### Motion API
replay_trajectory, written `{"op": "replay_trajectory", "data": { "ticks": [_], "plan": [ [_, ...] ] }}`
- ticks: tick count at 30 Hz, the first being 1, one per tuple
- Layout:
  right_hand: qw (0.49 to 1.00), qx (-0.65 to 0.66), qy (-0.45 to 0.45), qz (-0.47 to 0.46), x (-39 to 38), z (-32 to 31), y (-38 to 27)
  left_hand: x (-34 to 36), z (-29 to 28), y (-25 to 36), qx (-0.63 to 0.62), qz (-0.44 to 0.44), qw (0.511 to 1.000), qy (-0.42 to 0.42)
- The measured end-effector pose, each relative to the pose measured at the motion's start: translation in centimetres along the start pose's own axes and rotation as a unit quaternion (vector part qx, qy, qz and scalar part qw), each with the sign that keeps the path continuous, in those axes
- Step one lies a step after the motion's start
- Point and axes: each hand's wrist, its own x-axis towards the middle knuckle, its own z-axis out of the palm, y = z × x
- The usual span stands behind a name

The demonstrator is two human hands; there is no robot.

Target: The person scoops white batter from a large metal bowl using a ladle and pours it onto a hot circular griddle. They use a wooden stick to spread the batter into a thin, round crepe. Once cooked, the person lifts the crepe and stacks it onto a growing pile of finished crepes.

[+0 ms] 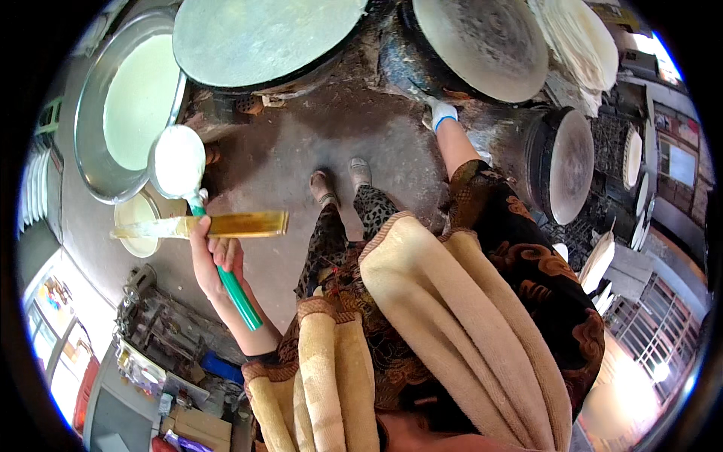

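My left hand (pixel 218 245) is closed round the green handle of a ladle (pixel 239 301) and a flat yellow-brown scraper (pixel 248 224), which lies crosswise over the handle. The ladle's round bowl is coated with pale batter and is at the rim of a wide metal basin (pixel 89 128) of the same batter. My right hand (pixel 443 113), in a white glove with a blue cuff, reaches low beside a round griddle (pixel 482 45). Its fingers are bent at a dark thing under the griddle's edge; what they grip is hidden. Pale batter covers the larger griddle (pixel 263 38).
A third round griddle (pixel 571 166) stands at the right. Beyond the middle griddle lies a stack of thin pale flatbreads (pixel 584 45). A small round container (pixel 139 233) is below the basin. Dark machinery (pixel 162 324) occupies the lower left. A beige towel (pixel 452 301) hangs over my front.
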Motion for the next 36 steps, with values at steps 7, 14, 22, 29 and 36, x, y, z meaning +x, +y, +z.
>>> {"op": "replay_trajectory", "data": {
  "ticks": [7, 14, 22, 29, 36],
  "plan": [
    [0.849, -0.441, -0.181, -0.227, -0.8, -0.2, 5.9, -2.1, -5.1, -1.7, 0.001, -0.017, 0.994, 0.106],
    [0.525, -0.382, -0.724, -0.234, -35.0, 2.3, 5.9, 0.3, -3.3, -1.5, 0.073, -0.003, 0.997, 0.01],
    [0.405, -0.353, -0.557, -0.633, -46.9, 12.4, 7.8, 8.5, -1.5, 5.3, -0.072, 0.033, 0.984, -0.159],
    [0.493, -0.46, -0.349, -0.651, -44.9, 25.2, 7.3, 28.9, -11.1, 18.0, 0.21, 0.054, 0.974, 0.062],
    [0.425, -0.668, -0.391, -0.468, -48.2, 32.8, 8.1, 41.2, -20.3, 26.2, 0.768, 0.037, 0.628, 0.121]
  ]
}}
